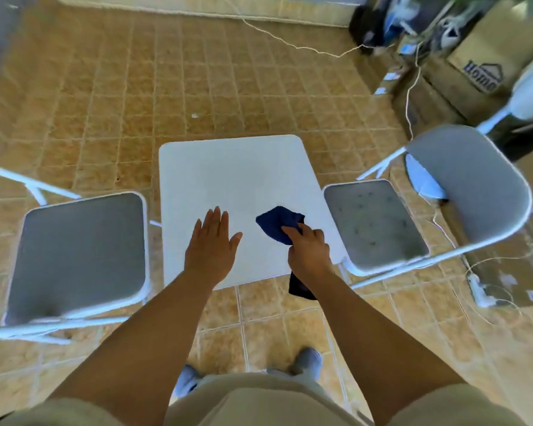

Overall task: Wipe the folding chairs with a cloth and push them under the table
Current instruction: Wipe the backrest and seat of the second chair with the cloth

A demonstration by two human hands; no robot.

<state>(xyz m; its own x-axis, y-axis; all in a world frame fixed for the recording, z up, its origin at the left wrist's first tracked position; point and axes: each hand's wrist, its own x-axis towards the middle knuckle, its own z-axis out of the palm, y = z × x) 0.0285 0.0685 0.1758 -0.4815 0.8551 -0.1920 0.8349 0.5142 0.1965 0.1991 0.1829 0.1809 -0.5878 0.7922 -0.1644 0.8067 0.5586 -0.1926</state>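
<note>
A small white square table stands in the middle of the tiled floor. My right hand grips a dark blue cloth over the table's right front part; one end of the cloth hangs below my wrist. My left hand hovers flat, fingers spread, over the table's front and holds nothing. A folding chair with a grey seat stands left of the table. A second grey folding chair stands to the right, its backrest turned outward. Both chairs are beside the table, not under it.
Cardboard boxes and clutter fill the far right corner. White cables run across the floor there, and a power strip lies on flat cardboard at the right. My feet stand on tiles just before the table.
</note>
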